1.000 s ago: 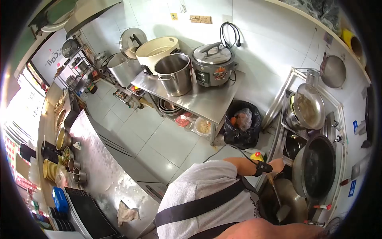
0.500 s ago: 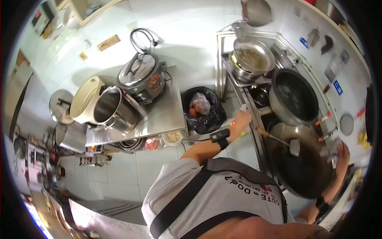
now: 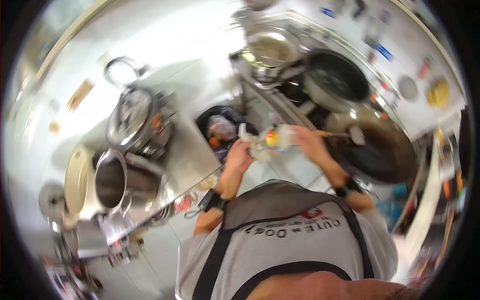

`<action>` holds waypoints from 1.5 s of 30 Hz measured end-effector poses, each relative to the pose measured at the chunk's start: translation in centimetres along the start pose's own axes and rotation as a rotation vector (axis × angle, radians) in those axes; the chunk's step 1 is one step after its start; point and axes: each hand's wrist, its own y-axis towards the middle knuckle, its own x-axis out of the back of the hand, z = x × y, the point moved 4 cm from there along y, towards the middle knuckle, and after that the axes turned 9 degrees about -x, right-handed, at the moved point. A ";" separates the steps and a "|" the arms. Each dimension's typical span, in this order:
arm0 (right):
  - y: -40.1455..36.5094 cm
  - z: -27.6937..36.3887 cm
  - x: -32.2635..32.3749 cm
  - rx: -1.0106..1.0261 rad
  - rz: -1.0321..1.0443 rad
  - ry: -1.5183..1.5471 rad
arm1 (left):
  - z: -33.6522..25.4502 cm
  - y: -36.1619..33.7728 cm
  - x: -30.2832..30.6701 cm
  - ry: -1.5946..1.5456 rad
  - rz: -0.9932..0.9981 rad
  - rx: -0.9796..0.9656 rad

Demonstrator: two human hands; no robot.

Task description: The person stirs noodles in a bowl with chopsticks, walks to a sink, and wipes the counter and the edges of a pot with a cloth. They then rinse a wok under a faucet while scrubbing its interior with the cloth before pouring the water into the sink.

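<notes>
- The bottle (image 3: 272,138), yellow and red at one end, is just above the middle of the frame, held between both hands; blur hides finer detail.
- The left hand (image 3: 239,156) closes on its pale end, and the right hand (image 3: 306,142) grips the other side.
- It looks like the bottle is being readied beside the wok (image 3: 385,155), centre right.
- The next move calls for a firm hold and careful aim over the wok.

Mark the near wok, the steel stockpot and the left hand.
near wok (image 3: 386,159): head view, its dark inside.
steel stockpot (image 3: 111,181): head view, its dark inside.
left hand (image 3: 239,156): head view, back of the hand.
</notes>
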 end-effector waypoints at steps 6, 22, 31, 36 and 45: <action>-0.9 6.4 -10.2 0.223 0.194 -0.459 | -0.3 -2.5 0.5 0.041 -0.033 0.209; -10.8 -6.5 4.7 -0.382 0.003 0.072 | 1.5 11.5 -10.0 0.291 -0.014 -0.088; -17.6 -14.5 8.0 -0.705 -0.070 0.346 | 15.3 24.5 -12.0 1.830 0.576 -0.478; -23.7 -14.2 12.5 -0.689 -0.111 0.266 | 18.8 23.4 -12.5 2.198 0.722 -0.385; -20.6 -0.7 31.7 -0.545 -0.558 0.224 | 18.9 25.2 -11.7 2.184 0.815 -0.412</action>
